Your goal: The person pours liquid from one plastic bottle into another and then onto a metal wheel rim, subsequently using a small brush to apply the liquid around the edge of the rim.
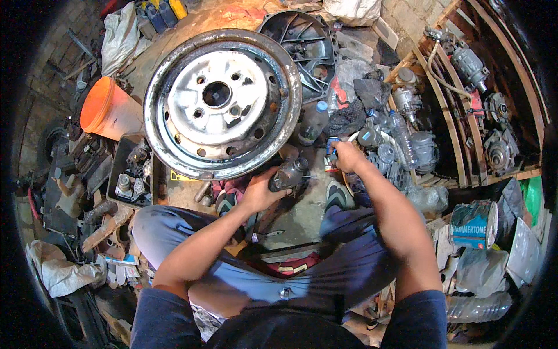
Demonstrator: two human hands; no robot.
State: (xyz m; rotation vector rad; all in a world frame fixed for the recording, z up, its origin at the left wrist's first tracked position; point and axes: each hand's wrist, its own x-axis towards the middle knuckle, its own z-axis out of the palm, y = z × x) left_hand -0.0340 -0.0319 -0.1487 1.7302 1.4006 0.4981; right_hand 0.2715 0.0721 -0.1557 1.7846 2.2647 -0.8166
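My left hand (pixel 263 191) is wrapped round a dark, rounded metal part (pixel 290 175), with a thin shaft sticking out to its right. In my right hand (pixel 350 156), fingers closed, is a small hand tool (pixel 331 146) with blue and red on it; most of it is hidden, so its kind is unclear. The two hands are apart, above the floor between my knees. Just beyond my left hand is a large steel wheel rim (pixel 218 93), its centre worn silver. Between the rim and my right hand stands a plastic bottle (pixel 314 123) with a blue cap.
Behind the rim lies a black ribbed housing (pixel 302 43). To the left are an orange bucket (pixel 107 107) and a black tray (pixel 131 195) of metal parts. At right, several plastic bottles (pixel 401 136) crowd a wooden rack (pixel 442 99) of machine parts, with a blue-labelled can (pixel 474 224) nearer.
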